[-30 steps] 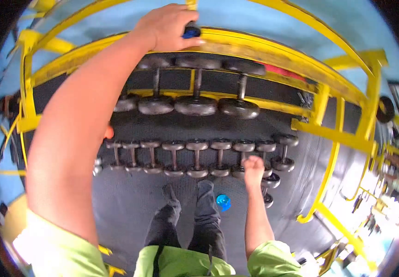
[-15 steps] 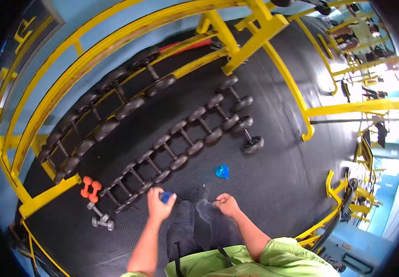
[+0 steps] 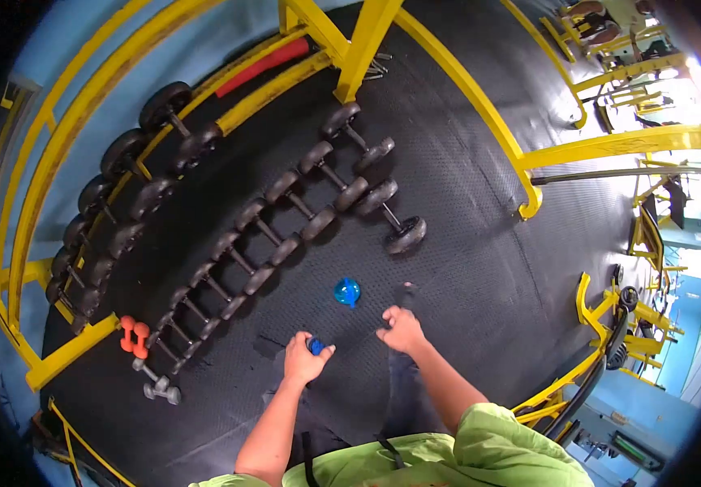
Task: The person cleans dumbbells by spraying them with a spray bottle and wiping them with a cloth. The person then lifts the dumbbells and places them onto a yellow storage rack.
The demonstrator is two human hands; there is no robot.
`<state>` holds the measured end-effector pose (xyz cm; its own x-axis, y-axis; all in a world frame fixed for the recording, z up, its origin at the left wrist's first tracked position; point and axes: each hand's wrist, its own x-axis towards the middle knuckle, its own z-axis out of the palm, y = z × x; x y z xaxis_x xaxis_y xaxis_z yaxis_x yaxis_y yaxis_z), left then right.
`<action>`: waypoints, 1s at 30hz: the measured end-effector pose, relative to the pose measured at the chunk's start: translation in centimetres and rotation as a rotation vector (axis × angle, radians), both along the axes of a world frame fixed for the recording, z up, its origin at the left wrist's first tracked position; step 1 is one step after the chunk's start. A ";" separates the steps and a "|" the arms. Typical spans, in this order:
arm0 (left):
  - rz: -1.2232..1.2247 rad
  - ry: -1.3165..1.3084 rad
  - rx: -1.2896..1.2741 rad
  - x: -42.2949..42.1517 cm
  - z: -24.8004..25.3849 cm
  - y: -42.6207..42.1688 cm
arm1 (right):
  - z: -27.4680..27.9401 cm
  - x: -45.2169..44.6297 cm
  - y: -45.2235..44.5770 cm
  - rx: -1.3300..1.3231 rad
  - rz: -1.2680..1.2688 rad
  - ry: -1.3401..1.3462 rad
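left hand (image 3: 306,363) clamped on a small blue object (image 3: 316,346); right hand (image 3: 405,330) apart from it

the small blue object sits between thumb and fingers, above the black floor (image 3: 472,243); the right hand's thumb stands away from bent fingers, near a blue round item (image 3: 347,291) on the floor; dumbbells (image 3: 285,250) line up toward the floor's wall-side edge, where a yellow rack (image 3: 75,352) stands
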<state>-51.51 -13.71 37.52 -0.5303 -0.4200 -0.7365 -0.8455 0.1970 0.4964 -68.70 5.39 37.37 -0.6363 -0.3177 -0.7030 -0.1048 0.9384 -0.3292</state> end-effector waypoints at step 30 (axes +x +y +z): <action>0.658 -0.228 0.073 1.4 -3.0 30.9 | -19.0 -23.9 -2.1 0.228 1.206 0.037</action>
<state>-50.06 17.19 34.54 -0.0118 -0.5460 -0.8377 -0.8622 -0.4187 0.2850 -92.60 3.32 18.38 -0.0407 -0.5887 -0.8073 -0.9515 0.2695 -0.1486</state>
